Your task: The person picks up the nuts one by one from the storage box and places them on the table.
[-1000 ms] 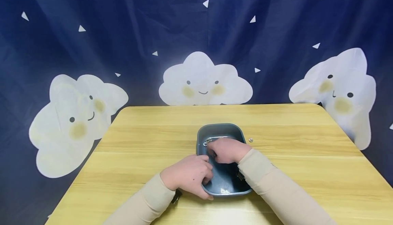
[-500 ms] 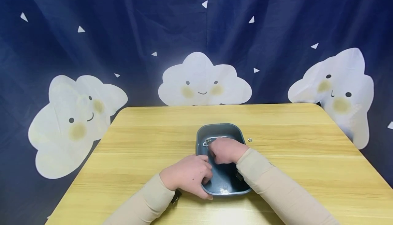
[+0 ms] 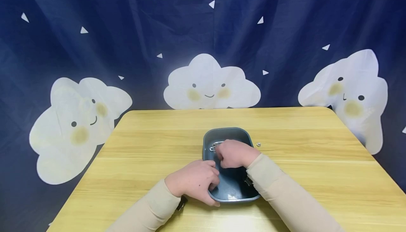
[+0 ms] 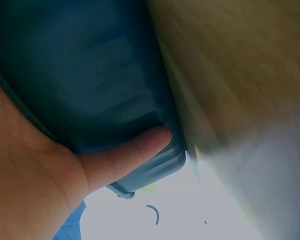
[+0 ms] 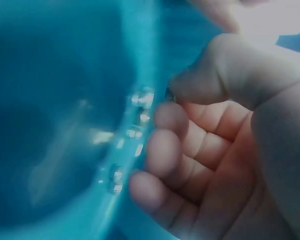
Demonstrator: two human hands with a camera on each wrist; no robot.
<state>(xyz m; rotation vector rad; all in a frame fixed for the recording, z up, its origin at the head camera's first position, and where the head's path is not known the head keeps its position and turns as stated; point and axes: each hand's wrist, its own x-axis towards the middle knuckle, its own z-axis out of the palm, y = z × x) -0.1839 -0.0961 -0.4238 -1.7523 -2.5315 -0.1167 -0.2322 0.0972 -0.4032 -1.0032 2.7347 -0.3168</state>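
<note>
A dark blue-grey plastic bin [image 3: 231,189] with rounded corners stands on the table. My left hand [image 3: 196,181] grips its left wall, fingers over the rim and thumb [image 4: 132,152] against the outside. My right hand [image 3: 236,154] is inside, near the far left part of the bin, fingers curled. In the right wrist view, thumb and index fingertip pinch a small dark, shiny metal nut [image 5: 170,94], mostly hidden. Several small ring-shaped metal nuts [image 3: 212,149] lie on the bin's floor beside the fingertips; their shine [image 5: 142,97] is blurred in the right wrist view.
One more small metal nut [image 3: 258,144] lies on the wooden table [image 3: 152,137], just right of the bin. Behind the table's far edge hangs a dark blue curtain [image 3: 190,20] with white smiling clouds.
The right hand has shifted only slightly inside the bin, around the same few nuts. The left hand keeps its hold on the rim, and the bin has stayed in place.
</note>
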